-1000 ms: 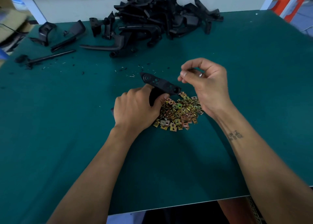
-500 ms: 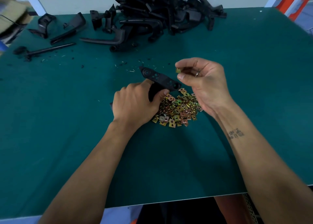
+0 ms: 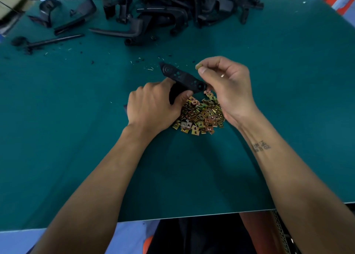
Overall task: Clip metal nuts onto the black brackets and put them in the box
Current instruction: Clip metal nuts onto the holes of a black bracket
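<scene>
Bracket [image 3: 184,79], black, one item: raised just above the bench [image 3: 57,138], drilled face up, probably so its end is free to take a clip. Left hand [image 3: 153,107]: fingers curled round its lower stem. Right hand [image 3: 226,86]: thumb and forefinger pinching one metal nut [image 3: 198,66] near the bracket, not yet fitted. Nut pile [image 3: 199,115]: loose, under both hands. Spare brackets [image 3: 182,9]: heaped at far edge. Box: not in view

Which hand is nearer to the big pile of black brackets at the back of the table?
The right hand. It is raised beyond the heap of nuts, pinching one nut, nearer the bracket pile. The left hand grips a bracket lower down, farther from it.
</scene>
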The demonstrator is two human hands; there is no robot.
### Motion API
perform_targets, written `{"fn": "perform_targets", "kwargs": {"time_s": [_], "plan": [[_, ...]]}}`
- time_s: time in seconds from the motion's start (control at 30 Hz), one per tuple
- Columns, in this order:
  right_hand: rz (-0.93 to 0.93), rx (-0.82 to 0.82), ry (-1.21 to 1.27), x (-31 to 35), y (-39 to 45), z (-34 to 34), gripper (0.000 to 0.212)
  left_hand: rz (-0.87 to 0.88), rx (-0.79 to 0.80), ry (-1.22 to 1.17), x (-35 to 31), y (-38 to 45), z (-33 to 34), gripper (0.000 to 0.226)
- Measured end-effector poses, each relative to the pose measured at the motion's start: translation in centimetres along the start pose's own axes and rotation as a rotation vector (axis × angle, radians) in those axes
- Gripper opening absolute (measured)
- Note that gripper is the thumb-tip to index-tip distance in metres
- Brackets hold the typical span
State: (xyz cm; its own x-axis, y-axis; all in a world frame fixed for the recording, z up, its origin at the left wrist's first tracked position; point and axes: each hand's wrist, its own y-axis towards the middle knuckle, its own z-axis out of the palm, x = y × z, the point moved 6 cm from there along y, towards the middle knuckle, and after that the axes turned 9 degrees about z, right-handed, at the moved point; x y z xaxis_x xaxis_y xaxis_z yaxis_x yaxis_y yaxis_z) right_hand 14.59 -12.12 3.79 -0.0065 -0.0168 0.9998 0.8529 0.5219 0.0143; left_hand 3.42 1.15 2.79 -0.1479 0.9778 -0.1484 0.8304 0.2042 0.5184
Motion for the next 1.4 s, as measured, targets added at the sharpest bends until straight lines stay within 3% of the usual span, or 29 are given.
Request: {"fn": "perform_targets", "kwargs": {"time_s": [0.23,0.4,0.63,0.97,1.4], "plan": [[-0.011,-0.007,0.03,0.4,0.1,-0.5,0.013,-0.008,-0.001,-0.008,0.0,0.0,-0.1,0.058],[-0.018,0.004,0.0,0.3,0.0,-0.3,0.031,-0.01,0.021,-0.001,0.1,0.0,0.1,0.06],[0.032,0.016,0.028,-0.2,0.0,0.1,0.017,-0.012,0.028,0.001,0.0,0.0,0.1,0.059],[0.084,0.007,0.223,-0.7,-0.2,0.3,0.016,-0.043,0.054,0.015,0.2,0.1,0.0,0.056],[0.033,-0.026,0.116,-0.6,0.0,0.3,0.016,-0.033,0.065,0.025,0.1,0.1,0.2,0.059]]}}
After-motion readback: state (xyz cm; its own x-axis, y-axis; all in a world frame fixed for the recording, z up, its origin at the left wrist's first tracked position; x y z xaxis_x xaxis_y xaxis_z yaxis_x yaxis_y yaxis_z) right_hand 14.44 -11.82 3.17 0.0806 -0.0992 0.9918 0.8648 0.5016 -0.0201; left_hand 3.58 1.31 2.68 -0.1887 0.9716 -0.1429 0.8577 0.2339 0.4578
